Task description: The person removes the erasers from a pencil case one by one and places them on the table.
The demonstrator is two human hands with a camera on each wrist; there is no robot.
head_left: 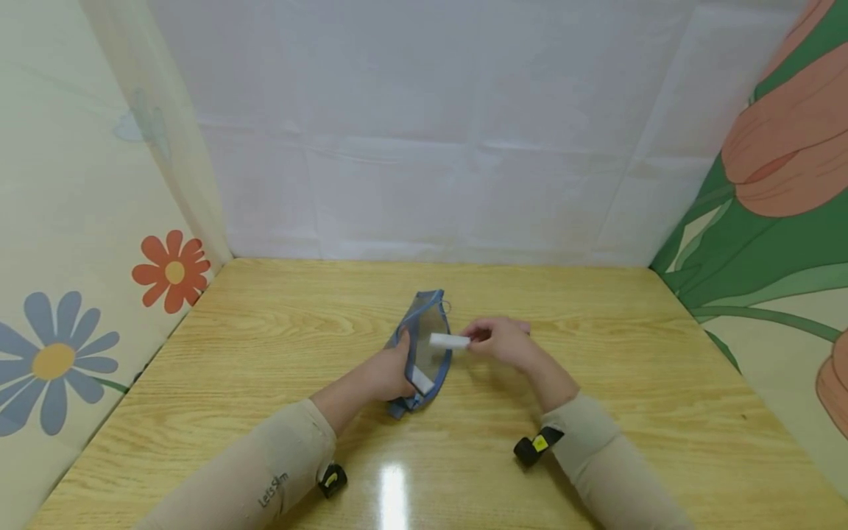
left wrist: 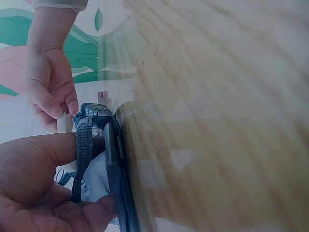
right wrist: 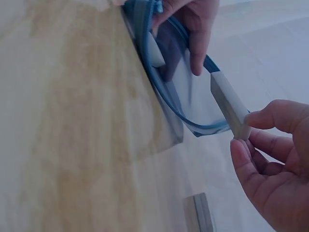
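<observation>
A blue-edged, see-through zip pouch (head_left: 432,324) stands with its mouth open on the table. My left hand (head_left: 389,374) grips its left side, thumb over the rim. In the left wrist view, the thumb and fingers hold the pouch by its dark blue strap end (left wrist: 84,154). My right hand (head_left: 503,344) pinches one end of a white rectangular block (head_left: 449,341) between thumb and fingers. The block's free end points at the pouch mouth, as the right wrist view shows. Another white block (head_left: 422,380) lies inside the pouch, near its lower end.
A pinkish block (head_left: 522,325) lies on the wood-grain table (head_left: 596,316) just behind my right hand. White cloth (head_left: 424,147) hangs at the table's far edge. Flower-printed panels (head_left: 782,184) stand at both sides.
</observation>
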